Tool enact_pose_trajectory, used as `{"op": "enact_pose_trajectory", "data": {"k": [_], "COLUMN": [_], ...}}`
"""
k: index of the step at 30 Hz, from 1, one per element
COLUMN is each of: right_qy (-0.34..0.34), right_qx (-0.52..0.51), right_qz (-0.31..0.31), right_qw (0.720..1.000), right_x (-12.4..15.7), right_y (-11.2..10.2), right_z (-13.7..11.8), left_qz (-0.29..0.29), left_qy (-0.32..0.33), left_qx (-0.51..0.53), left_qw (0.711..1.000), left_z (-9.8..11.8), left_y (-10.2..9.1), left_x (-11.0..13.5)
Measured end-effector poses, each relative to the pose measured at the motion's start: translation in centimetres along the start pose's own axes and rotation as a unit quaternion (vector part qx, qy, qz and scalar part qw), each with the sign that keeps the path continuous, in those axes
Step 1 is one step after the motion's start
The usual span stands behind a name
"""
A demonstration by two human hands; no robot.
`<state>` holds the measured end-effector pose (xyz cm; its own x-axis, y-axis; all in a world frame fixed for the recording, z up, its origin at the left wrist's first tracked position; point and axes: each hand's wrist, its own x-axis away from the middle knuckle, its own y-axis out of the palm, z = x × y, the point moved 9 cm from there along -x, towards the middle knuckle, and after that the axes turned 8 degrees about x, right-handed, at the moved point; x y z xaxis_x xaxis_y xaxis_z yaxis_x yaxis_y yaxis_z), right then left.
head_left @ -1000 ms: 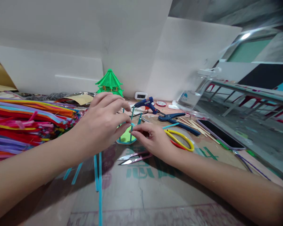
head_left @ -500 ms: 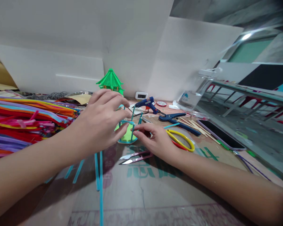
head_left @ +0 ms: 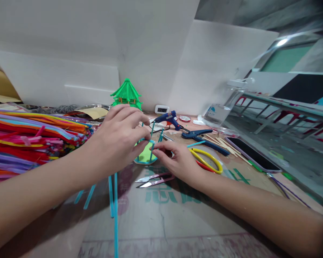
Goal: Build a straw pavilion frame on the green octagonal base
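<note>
A small frame of teal pipe-cleaner posts (head_left: 151, 143) stands on a light green base (head_left: 146, 156) in the middle of the table. My left hand (head_left: 118, 138) curls over its left side, thumb and fingers pinching a teal crosspiece at the top of the posts. My right hand (head_left: 174, 157) rests on the table to the right, fingertips pinched on the front post. A finished green pagoda model (head_left: 126, 94) stands behind.
A big pile of coloured pipe cleaners (head_left: 29, 139) fills the left. Thread snips (head_left: 153, 179), loose teal pipe cleaners (head_left: 113, 200), yellow-handled scissors (head_left: 206, 160), a blue glue gun (head_left: 169, 120), blue pliers (head_left: 201, 138), wooden sticks (head_left: 223, 142) and a phone (head_left: 251, 153) lie around.
Both hands stay on the teal frame. My left hand shifted slightly, its thumb now lower against the crosspiece. The view barely moved.
</note>
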<state>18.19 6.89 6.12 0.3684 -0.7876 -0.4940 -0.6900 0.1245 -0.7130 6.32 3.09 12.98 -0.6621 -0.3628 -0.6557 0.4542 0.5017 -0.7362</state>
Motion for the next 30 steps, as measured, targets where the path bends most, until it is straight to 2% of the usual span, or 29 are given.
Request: {"op": "enact_pose_trajectory", "data": {"k": [12,30], "right_qy": [-0.003,0.009], "right_qx": [0.005,-0.009], "right_qz": [-0.011,-0.017], "right_qw": [1.0,1.0], "right_x": [-0.06,0.01], "right_y": [0.23,0.3], "right_z": [0.03,0.26], "left_qz": [0.009,-0.005], "left_qy": [-0.011,-0.017], "left_qx": [0.032,0.018], "left_qw": [0.999,1.0], "left_z": [-0.27,-0.24], "left_y": [0.29,0.36], "left_x": [0.17,0.08]}}
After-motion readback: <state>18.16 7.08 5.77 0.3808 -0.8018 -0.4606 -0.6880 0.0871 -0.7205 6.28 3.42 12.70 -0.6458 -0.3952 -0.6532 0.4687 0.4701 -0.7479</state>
